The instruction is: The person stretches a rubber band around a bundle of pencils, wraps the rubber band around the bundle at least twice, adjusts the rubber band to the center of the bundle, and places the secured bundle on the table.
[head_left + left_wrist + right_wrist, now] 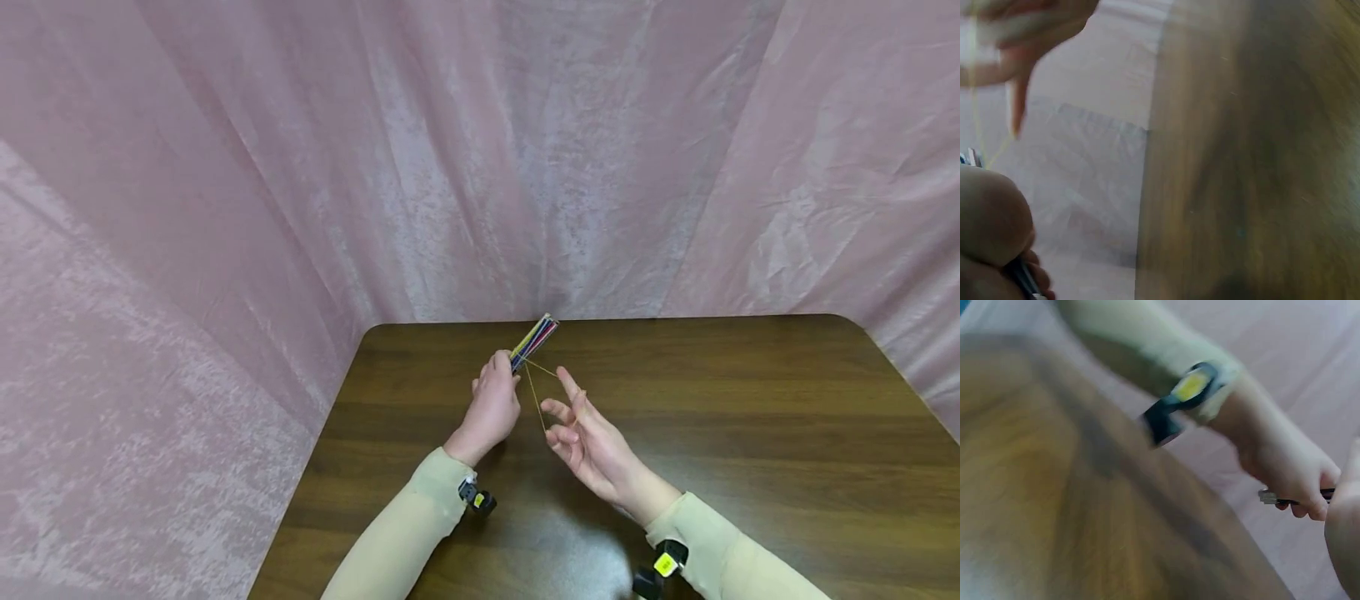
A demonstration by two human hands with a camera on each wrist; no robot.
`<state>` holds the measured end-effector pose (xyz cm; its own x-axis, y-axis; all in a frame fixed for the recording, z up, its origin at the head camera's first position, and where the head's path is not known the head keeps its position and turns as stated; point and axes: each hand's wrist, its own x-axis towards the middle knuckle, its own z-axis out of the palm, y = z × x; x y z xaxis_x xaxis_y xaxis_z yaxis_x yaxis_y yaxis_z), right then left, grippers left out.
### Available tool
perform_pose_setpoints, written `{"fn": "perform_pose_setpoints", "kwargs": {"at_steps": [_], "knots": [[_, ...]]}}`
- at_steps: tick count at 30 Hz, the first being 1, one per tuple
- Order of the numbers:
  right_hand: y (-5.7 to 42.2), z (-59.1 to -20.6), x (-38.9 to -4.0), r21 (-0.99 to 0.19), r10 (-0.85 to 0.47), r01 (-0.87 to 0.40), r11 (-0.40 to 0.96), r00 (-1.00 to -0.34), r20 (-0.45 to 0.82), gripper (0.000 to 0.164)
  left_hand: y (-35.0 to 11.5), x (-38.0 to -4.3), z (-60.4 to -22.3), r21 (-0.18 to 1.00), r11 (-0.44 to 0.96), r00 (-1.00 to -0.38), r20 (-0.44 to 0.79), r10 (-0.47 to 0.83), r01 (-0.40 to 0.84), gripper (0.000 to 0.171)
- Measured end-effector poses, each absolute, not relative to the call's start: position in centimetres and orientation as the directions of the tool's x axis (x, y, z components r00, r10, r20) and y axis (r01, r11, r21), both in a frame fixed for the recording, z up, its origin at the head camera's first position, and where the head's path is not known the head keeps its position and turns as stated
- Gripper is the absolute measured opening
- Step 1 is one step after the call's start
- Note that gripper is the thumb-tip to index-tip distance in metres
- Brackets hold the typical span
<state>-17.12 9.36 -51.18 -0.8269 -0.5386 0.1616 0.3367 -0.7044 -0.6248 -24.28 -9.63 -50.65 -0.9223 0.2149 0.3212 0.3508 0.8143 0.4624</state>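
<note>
My left hand (495,404) grips a bundle of slim, multicoloured, pencil-like sticks (536,340), which slants up and to the right past the fist. A thin yellow rubber band (534,390) runs from the bundle to my right hand (596,446). There the fingers are spread, with the band stretched over the tips in a narrow V. In the left wrist view, one straight finger (1017,109) reaches down with the band at its tip. The bundle's pale end (1267,497) sticks out below the left fist in the right wrist view.
Both hands are over a dark brown wooden table (750,417) with rounded far corners. Behind it and to the left hangs a pink velvety curtain (450,167). Each sleeved wrist carries a small black camera (480,500) on a strap.
</note>
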Motion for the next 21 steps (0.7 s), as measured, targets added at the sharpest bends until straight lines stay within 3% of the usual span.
{"fn": "perform_pose_setpoints", "kwargs": {"at_steps": [3, 9, 13, 18, 21], "knots": [[9.5, -50.6, -17.9, -0.553, -0.444, 0.338, -0.762, -0.894, 0.065, 0.074, -9.7, -24.1, -51.0, 0.311, 0.849, -0.866, 0.411, 0.285, 0.427, 0.036], [9.8, -49.9, -18.8, -0.644, -0.259, 0.248, -0.723, -0.963, -0.080, 0.051, -10.6, -23.6, -51.8, 0.048, 0.849, -0.776, 0.434, 0.457, 0.527, 0.049], [9.9, -49.7, -18.7, -0.730, -0.210, 0.215, -0.648, -0.973, -0.100, 0.036, -11.3, -23.5, -52.1, -0.037, 0.830, -0.736, 0.442, 0.513, 0.557, 0.049], [9.9, -49.4, -18.5, -0.799, -0.194, 0.164, -0.579, -0.979, -0.060, 0.034, -12.1, -23.5, -51.9, -0.096, 0.805, -0.695, 0.451, 0.560, 0.586, 0.042], [9.7, -49.4, -18.5, -0.882, -0.164, 0.114, -0.458, -0.986, -0.042, 0.034, -12.3, -23.5, -51.8, -0.129, 0.789, -0.676, 0.444, 0.588, 0.601, 0.035]]}}
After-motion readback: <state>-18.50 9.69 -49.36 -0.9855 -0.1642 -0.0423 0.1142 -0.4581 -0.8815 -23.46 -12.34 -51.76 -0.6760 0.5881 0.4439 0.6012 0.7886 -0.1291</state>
